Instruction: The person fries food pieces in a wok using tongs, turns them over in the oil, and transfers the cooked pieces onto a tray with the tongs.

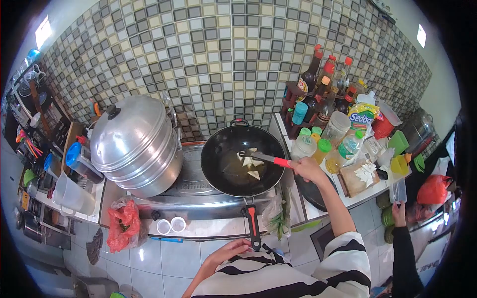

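A black wok [218, 171] sits on the stove, with a shallow pool of oil and several pale, wedge-shaped pieces of food [254, 175] inside. My right hand [309, 170] is closed around the red handle of a pair of tongs [271, 159]. The dark tip of the tongs reaches into the wok, at the food pieces. Close to my body, my left hand [232, 249] has its fingers stretched toward the end of the red-and-black wok handle [253, 227]. Whether those fingertips touch the handle I cannot tell.
A large metal steamer [139, 149] stands left of the wok. Sauce bottles [309, 74], jars and a cutting board [353, 181] crowd the right counter. Two white cups [178, 224] and a red plastic bag [123, 223] are in front. Another person's hand [399, 213] holds a clear container at right.
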### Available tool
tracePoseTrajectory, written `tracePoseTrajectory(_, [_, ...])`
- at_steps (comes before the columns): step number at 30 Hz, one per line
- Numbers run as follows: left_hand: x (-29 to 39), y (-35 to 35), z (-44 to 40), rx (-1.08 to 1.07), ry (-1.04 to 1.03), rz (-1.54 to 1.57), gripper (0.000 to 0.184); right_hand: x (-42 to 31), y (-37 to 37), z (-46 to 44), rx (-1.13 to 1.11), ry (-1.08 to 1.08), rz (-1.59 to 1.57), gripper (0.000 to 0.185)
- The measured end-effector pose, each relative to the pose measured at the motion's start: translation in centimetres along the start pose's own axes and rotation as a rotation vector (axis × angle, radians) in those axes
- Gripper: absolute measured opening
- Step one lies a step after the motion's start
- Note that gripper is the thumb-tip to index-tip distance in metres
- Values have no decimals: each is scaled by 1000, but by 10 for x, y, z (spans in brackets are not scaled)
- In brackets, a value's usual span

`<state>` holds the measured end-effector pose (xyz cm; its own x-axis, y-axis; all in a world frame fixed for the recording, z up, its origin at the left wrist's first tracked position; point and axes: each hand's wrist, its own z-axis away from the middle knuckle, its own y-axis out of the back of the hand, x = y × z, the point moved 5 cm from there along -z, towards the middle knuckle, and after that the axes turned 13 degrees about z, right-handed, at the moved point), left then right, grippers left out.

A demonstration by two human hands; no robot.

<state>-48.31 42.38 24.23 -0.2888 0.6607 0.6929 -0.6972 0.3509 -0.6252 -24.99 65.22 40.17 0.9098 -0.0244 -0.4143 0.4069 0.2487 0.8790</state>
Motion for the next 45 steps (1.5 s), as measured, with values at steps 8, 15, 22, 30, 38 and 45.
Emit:
tracePoseTrajectory(8, [11,-12,7,30,4,3,31,20,-14,-8,63,-74,21,54])
tracePoseTrajectory(15, [8,-10,8,38,-5,-2,32,2,-34,-9,7,52,-85,54])
tracePoseTrajectory(22, [6,-8,9,34,-24,-9,35,0,-34,-12,-16,25,-151,55])
tracePoseTrajectory(30, [20,24,42,208,-169,-32,32,11,-31,-4,41,48,-95,55])
tracePoseTrajectory(38, [104,189,321,1300,-489,-933,31,22,-25,16,44,39,-257,47])
tracePoseTrajectory(45, [117,294,517,1888,-576,-168,58,27,-29,23,38,-5,-317,48])
